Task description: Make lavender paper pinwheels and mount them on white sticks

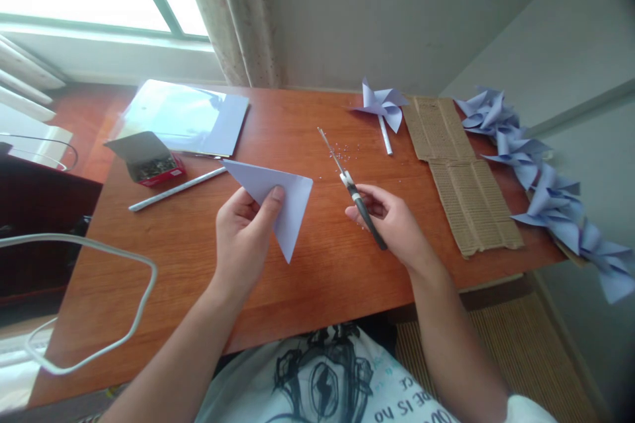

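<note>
Left of the table's middle, my left hand (243,228) pinches a folded triangle of pale lilac paper (292,205), thumb on top and fingers underneath. My right hand (391,221) is closed on scissors (360,201) with black and white handles, seen edge-on. Their thin blades point away from me and to the left, apart from the paper. Tiny paper bits (344,152) are scattered beside the blades. Beyond the right hand lies a paper pinwheel (381,106) with a rolled paper stick (385,135).
Corrugated cardboard (466,192) lies on the right, beside several paper pinwheels (550,198) along the edge. At left are an open red box (161,172) of small metal pieces, a white paper stick (178,188), a stack of paper (223,125) and a white cable (149,277).
</note>
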`<action>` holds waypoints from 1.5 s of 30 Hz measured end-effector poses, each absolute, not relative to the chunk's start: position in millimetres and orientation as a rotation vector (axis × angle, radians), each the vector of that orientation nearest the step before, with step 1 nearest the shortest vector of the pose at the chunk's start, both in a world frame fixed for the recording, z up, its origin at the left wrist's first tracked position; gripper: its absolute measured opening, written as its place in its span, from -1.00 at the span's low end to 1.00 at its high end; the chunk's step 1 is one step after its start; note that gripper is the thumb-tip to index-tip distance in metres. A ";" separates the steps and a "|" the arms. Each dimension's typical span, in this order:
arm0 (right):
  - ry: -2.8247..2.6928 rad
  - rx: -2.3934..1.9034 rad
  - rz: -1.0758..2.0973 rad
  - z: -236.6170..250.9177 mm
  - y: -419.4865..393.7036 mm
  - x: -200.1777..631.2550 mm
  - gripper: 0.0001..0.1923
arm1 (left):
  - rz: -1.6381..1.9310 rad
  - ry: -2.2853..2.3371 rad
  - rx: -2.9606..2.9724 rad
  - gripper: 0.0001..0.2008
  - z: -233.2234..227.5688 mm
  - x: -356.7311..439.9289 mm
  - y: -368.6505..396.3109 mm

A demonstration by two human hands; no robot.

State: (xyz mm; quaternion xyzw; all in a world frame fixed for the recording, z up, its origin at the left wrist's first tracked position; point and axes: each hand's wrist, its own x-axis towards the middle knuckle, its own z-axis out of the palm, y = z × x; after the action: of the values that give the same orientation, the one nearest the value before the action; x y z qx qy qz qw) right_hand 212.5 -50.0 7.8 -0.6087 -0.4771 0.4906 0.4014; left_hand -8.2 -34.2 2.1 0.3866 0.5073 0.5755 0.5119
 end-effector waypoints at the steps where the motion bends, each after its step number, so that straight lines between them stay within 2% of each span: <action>1: -1.271 -1.571 1.186 6.1 -50.8 213.1 -0.49 | 1.405 1.222 0.904 -0.80 2.1 -9.3 -33.4; 3: -1.413 -1.618 1.086 2.9 -54.0 214.5 -0.49 | 1.429 1.219 0.854 -0.81 2.6 -11.4 -32.1; 8: -1.756 -1.639 0.794 3.1 -65.3 221.0 -0.63 | 1.400 1.209 0.820 -0.82 4.4 -12.6 -32.2; 14: -1.679 -1.733 0.557 2.6 -79.3 241.0 -0.59 | 1.376 1.175 0.857 -0.85 2.3 -10.2 -34.5; 24: -1.609 -2.145 -0.061 -23.6 -111.7 303.6 -0.54 | 1.303 1.144 0.896 -0.85 2.8 -8.2 -36.7; 38: -1.592 -2.381 -0.240 -19.7 -107.4 317.4 -0.55 | 1.285 1.139 0.908 -0.84 -1.2 -5.3 -36.9; 45: -1.651 -2.606 -0.174 -11.1 -107.4 308.8 -0.59 | 1.263 1.123 0.907 -0.85 -0.9 -4.5 -38.0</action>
State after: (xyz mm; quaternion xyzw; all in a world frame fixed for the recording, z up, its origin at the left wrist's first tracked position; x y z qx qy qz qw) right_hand 308.8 -107.4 -11.1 -0.8432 -0.5341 -0.0564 0.0259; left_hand -4.5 -38.0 -0.9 0.3871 0.4792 0.5392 0.5743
